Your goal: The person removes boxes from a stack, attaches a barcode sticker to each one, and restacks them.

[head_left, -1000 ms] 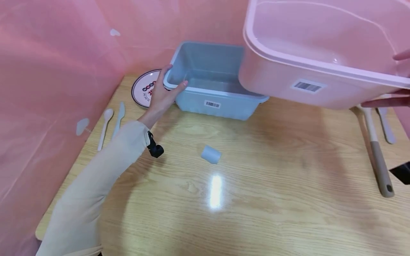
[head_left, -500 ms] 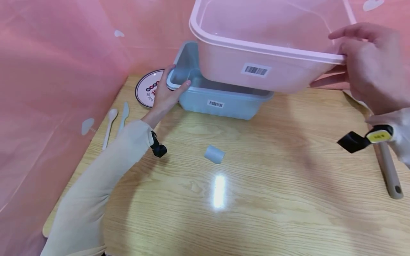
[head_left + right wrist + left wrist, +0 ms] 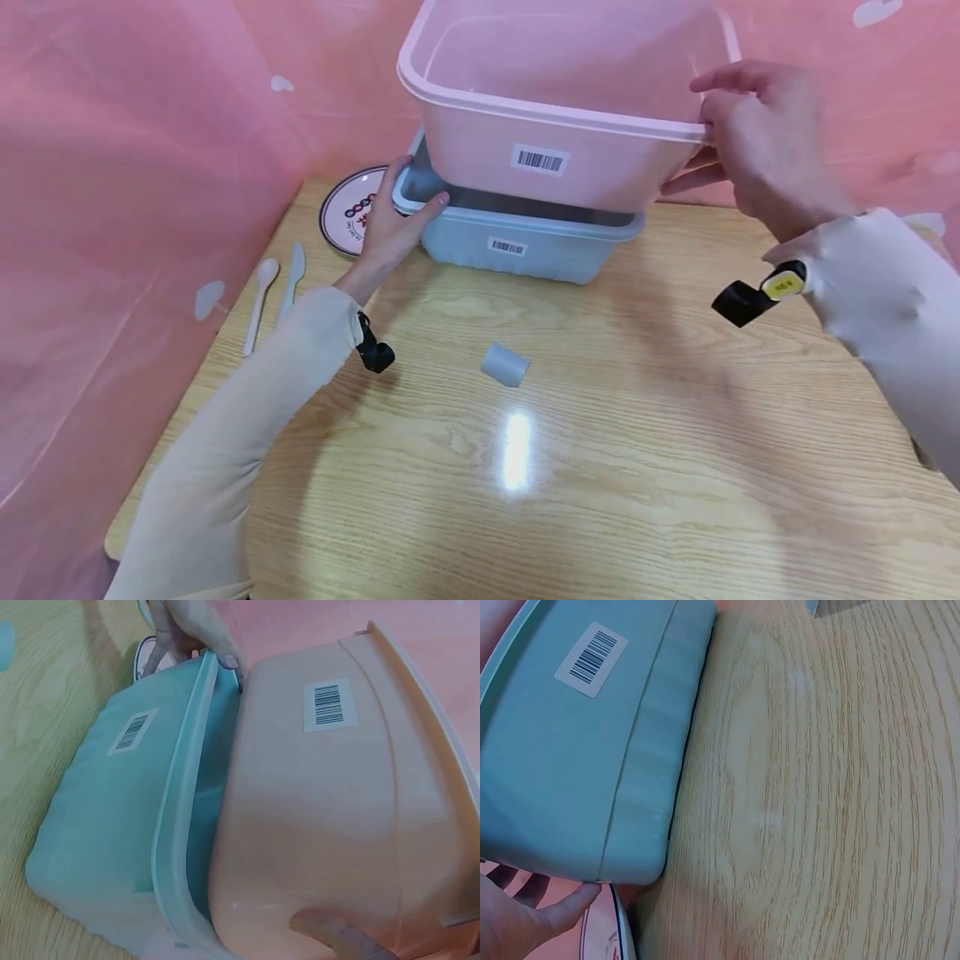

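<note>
A pale pink plastic bin with a barcode label hangs tilted above a light blue bin at the back of the table. My right hand grips the pink bin by its right end; in the right wrist view, a finger lies against its wall. The pink bin's base sits just over or slightly within the blue bin's opening; whether they touch I cannot tell. At the blue bin's left end, my left hand holds the rim, thumb at the front corner. The left wrist view shows that hand beside the bin's lower end.
A white plate with a dark rim lies behind the left hand. Beside the left sleeve are a white spoon and a pale knife. A small grey-blue cylinder lies mid-table. Pink sheeting borders the table's left and back.
My right hand has carried the pink bin leftward, from the right side to over the blue bin. The left hand has stayed on the blue bin's rim.
</note>
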### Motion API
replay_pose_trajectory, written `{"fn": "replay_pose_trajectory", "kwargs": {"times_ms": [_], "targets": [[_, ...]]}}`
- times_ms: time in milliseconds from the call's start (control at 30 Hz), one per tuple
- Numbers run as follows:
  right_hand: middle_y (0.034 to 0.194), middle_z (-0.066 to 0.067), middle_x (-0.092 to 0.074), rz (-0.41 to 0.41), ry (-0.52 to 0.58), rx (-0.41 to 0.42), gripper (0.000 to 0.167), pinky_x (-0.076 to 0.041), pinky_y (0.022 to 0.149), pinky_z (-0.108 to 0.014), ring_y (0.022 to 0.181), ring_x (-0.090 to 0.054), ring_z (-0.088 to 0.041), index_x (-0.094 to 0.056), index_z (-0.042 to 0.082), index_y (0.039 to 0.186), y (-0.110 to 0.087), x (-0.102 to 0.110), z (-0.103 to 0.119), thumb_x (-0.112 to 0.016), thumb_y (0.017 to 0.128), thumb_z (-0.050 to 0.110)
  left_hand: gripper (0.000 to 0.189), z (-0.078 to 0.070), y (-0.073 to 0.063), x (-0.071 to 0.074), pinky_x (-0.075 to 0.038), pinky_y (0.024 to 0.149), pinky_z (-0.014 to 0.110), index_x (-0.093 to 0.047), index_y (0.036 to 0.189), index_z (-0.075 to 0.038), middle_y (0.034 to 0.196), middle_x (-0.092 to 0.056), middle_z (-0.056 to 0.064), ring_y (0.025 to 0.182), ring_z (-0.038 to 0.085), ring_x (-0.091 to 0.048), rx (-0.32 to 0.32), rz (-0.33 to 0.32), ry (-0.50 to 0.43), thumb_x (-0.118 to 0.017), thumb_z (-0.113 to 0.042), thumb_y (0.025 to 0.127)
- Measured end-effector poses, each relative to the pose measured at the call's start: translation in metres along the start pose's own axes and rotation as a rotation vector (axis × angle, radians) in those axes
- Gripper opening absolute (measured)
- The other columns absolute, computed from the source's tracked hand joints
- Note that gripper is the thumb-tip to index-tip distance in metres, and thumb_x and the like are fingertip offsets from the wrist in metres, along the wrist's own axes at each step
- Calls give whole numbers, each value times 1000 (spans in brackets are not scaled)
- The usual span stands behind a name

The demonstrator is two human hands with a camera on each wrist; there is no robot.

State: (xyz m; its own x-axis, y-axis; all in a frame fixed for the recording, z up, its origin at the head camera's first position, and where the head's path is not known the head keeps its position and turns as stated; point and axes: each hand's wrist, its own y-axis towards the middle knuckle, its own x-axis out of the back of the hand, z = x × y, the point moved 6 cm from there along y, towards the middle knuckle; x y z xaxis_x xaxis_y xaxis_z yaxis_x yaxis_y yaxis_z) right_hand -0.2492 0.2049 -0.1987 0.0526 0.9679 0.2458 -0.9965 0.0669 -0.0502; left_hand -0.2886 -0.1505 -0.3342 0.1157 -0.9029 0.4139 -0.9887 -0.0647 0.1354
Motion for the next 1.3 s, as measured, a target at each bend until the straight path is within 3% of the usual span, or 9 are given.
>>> {"fn": "replay_pose_trajectory", "kwargs": {"times_ms": [367, 567, 733, 867, 967, 1067, 1167, 1300], "targets": [[140, -20, -45, 15, -78, -46, 48, -59, 58, -38, 66, -71, -12, -47, 9, 140, 13, -20, -8, -34, 94, 8, 77, -4, -2, -1, -18, 121, 34, -30, 149, -31, 155, -34, -10, 143, 8, -29, -37, 21, -3, -73, -39, 85], [146, -20, -42, 24, -93, -74, 51, -59, 62, -40, 70, -70, -14, -42, 10, 144, 16, -27, -17, -35, 93, 8, 73, -25, -15, 1, -18, 121, 36, -32, 149, -21, 154, -37, 0, 143, 14, -31, -53, 43, -46, -71, -28, 87], [144, -20, -42, 26, -126, -64, 54, -59, 62, -38, 67, -70, -14, -40, 11, 146, 15, -31, -22, -34, 92, 9, 72, -36, -23, 2, -17, 121, 33, -32, 149, -18, 155, -36, 1, 144, 13, -29, -51, 51, -68, -69, -26, 89], [149, -13, -40, 21, -175, -51, 55, -59, 63, -38, 86, -72, -25, -39, 14, 147, 14, -34, -23, -35, 93, 12, 73, -39, -24, 2, -16, 122, 33, -30, 150, -18, 156, -35, 1, 145, 12, -28, -50, 54, -72, -70, -26, 89], [154, -9, -37, 27, -206, -46, 56, -59, 64, -37, 109, -65, -32, -37, 15, 149, 14, -37, -23, -36, 93, 13, 77, -38, -23, 2, -15, 122, 33, -28, 151, -18, 157, -33, 1, 145, 12, -27, -58, 52, -83, -71, -26, 88], [155, -7, -36, 35, -244, -42, 56, -59, 64, -37, 118, -59, -33, -35, 16, 149, 14, -40, -22, -37, 94, 15, 78, -36, -21, 2, -16, 122, 31, -27, 152, -19, 157, -33, 0, 145, 11, -28, -76, 54, -109, -71, -24, 88], [154, -8, -38, 37, -292, -38, 56, -60, 64, -36, 115, -61, -29, -36, 16, 149, 14, -42, -23, -36, 94, 18, 75, -36, -19, 0, -21, 120, 27, -29, 150, -17, 154, -37, 3, 143, 11, -32, -103, 62, -150, -71, -21, 88], [150, -14, -42, 44, -335, -30, 57, -60, 62, -36, 96, -69, -21, -35, 14, 150, 14, -45, -23, -34, 94, 21, 70, -35, -18, -1, -26, 117, 24, -33, 147, -12, 150, -42, 8, 139, 13, -38, -121, 68, -176, -71, -17, 88]]}}
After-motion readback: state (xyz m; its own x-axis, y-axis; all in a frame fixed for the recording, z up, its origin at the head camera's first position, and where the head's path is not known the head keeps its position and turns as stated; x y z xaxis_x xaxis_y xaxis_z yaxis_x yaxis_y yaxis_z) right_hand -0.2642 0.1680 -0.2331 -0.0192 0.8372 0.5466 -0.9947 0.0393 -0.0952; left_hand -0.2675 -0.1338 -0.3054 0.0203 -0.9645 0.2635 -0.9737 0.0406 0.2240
